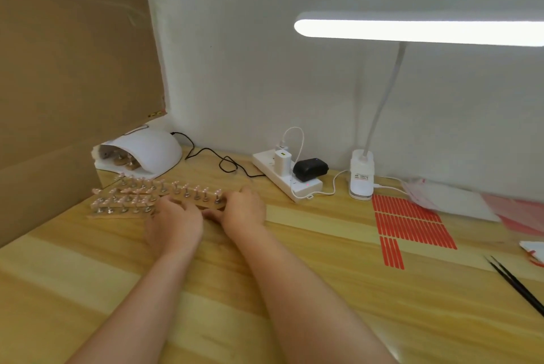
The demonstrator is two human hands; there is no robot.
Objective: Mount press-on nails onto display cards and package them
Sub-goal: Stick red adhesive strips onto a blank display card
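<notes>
Fingertips of both my hands are hidden behind the wooden nail rack [194,197] at far left; my left hand [176,223] and right hand [243,207] curl round its near edge, gripping it. Nails on its pegs are too small to make out. More racks [123,204] lie just left, touching it. Striped wooden table [323,290], white wall, cardboard sheet [73,69] at left. Curing lamp [147,151] beyond shelters a few pegs. Red sticker sheet [409,225] and tweezers [518,285], cut off, lie right.
</notes>
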